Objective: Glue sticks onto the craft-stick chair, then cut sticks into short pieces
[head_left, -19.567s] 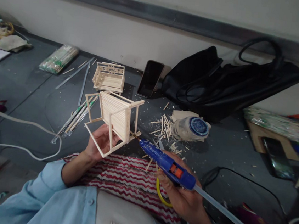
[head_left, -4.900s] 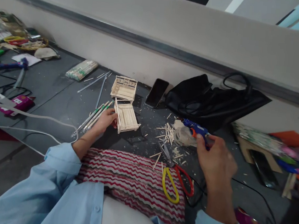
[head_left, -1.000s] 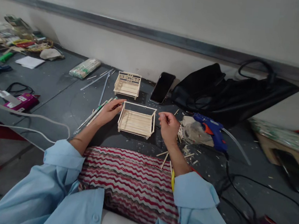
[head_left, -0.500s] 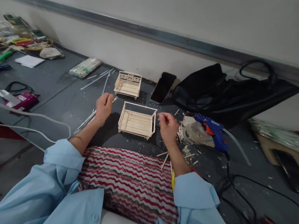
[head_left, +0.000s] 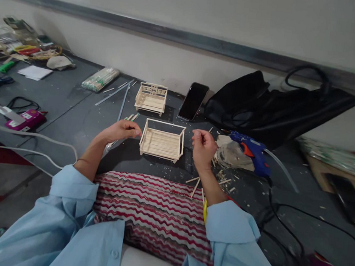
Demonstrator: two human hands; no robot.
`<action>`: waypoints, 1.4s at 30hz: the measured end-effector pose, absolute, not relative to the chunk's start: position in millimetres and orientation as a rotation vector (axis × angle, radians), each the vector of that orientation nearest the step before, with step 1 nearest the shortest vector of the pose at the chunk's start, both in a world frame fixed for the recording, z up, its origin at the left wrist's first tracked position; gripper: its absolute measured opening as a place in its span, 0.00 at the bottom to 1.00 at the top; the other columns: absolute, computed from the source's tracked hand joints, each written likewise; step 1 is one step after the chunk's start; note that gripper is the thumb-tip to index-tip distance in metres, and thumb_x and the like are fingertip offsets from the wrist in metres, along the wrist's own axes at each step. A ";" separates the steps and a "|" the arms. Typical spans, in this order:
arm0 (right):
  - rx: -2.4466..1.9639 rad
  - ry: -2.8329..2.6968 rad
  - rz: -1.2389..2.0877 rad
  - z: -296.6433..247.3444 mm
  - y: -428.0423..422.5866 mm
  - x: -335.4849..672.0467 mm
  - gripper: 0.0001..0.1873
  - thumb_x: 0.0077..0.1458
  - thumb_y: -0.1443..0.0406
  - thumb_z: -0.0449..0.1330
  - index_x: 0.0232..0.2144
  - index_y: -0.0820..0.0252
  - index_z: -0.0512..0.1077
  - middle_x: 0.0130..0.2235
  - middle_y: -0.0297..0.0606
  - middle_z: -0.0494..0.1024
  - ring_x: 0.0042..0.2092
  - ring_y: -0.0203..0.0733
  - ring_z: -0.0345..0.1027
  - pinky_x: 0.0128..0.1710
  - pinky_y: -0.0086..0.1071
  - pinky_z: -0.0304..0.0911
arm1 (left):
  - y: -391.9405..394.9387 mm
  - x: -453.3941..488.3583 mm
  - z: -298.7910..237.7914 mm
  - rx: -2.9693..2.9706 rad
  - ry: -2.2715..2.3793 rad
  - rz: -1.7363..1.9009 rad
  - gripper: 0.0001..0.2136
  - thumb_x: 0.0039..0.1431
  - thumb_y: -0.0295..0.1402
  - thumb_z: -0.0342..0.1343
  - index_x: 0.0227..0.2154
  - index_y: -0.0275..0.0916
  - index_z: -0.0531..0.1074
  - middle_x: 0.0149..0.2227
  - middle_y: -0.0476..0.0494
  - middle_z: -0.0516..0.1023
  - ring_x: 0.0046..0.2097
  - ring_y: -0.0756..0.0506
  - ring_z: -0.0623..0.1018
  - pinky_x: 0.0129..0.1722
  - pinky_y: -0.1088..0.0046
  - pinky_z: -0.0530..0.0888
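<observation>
A small bench frame made of thin wooden sticks point(head_left: 161, 144) stands upright on the dark table in front of me, with a slatted seat, side rails and one bar along the back. My left hand point(head_left: 121, 131) is at its left side, fingers stretched out and tips at or very near the left post; contact is unclear. On the other side, my right hand point(head_left: 205, 147) is raised a little apart from the frame. Its fingers are curled with thumb and forefinger together; anything between them is too small to make out. Behind stands a finished-looking miniature bench point(head_left: 151, 98) with a patterned back.
A phone point(head_left: 193, 101) leans near a black bag point(head_left: 250, 104). On the right, a blue glue gun point(head_left: 250, 151) rests by stick scraps. Bundled sticks point(head_left: 100, 78) and clear glue sticks point(head_left: 114, 94) lie left. A striped cloth point(head_left: 156, 215) covers my lap; cables cross both sides.
My left hand has come down and right from beside the green-tipped sticks to the frame's left post, its fingers straightening. The right hand has shifted slightly right. The stick frame stays in place.
</observation>
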State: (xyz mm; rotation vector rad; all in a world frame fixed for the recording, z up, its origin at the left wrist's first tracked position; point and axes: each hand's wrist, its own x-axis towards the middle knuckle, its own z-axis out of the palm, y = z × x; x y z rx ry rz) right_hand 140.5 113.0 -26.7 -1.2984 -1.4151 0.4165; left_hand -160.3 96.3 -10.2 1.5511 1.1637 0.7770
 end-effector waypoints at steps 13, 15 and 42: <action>-1.302 -1.462 0.304 -2.4 92.3 129.0 0.14 0.58 0.55 0.52 0.33 0.57 0.73 0.29 0.34 0.76 0.29 0.36 0.67 0.32 0.31 0.62 | 88.9 -143.2 -19.6 1.220 0.826 0.653 0.16 0.47 0.42 0.63 0.32 0.31 0.77 0.17 0.52 0.57 0.20 0.56 0.54 0.17 0.78 0.49; -1.291 -1.543 0.213 13.4 75.1 120.0 0.14 0.59 0.56 0.51 0.33 0.56 0.73 0.31 0.36 0.77 0.32 0.38 0.68 0.34 0.32 0.63 | 88.7 -139.1 -20.5 1.206 0.823 0.676 0.15 0.46 0.42 0.63 0.29 0.32 0.76 0.17 0.52 0.58 0.19 0.56 0.54 0.18 0.78 0.49; -1.156 -2.278 0.262 36.1 34.3 91.4 0.09 0.60 0.65 0.48 0.27 0.56 0.62 0.27 0.34 0.69 0.31 0.37 0.62 0.32 0.30 0.55 | 81.0 -114.4 -16.0 1.084 0.767 0.741 0.12 0.49 0.39 0.60 0.26 0.32 0.74 0.16 0.55 0.56 0.18 0.58 0.52 0.18 0.77 0.45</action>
